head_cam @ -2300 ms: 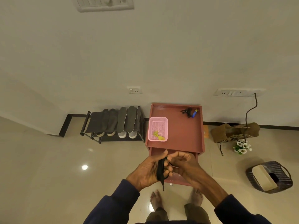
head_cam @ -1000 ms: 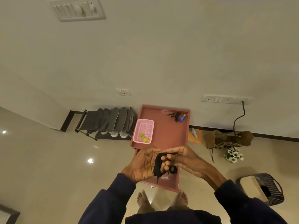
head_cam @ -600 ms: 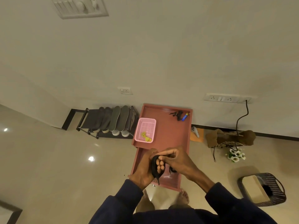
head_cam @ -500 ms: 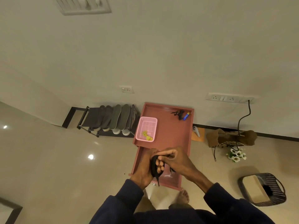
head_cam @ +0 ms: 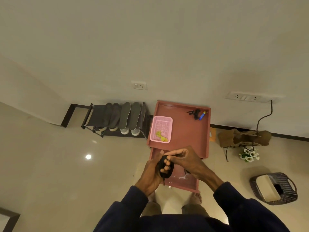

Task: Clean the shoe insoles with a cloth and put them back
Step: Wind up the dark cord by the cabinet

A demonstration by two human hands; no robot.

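**Head view.** The left hand [head_cam: 151, 173] is shown with its fingers curled round a narrow, limp black cloth strip [head_cam: 165, 176], which is looped over those fingers. A short tail is seen hanging below the hand. The upper end of the strip is pinched between thumb and forefinger of the right hand [head_cam: 187, 160], and its remaining fingers are bent. It may be a folded cloth or a lace; this cannot be settled from the view.

Both hands are held together over the open reddish-brown wooden drawer [head_cam: 185, 182]. Just beyond the hands the flat rimmed top of the reddish-brown cabinet [head_cam: 189, 131] is seen. A pink perforated plastic basket [head_cam: 161, 126] holding yellow scraps [head_cam: 160, 136] is placed on it, just beyond the left hand. A small black object [head_cam: 194, 113] and a blue tube [head_cam: 202, 115] are set at the far corner, well beyond the right hand.

The grey foam shoe insoles [head_cam: 127, 115] are located well beyond and outward of the left hand. They stand upright in pale-soled shoes [head_cam: 124, 131] on a black metal-frame shoe rack [head_cam: 93, 118].

Outward of the right hand, on the floor, are a crumpled brown paper bag [head_cam: 242, 138], white artificial flowers [head_cam: 249, 154] and a dark woven basket [head_cam: 287, 185].
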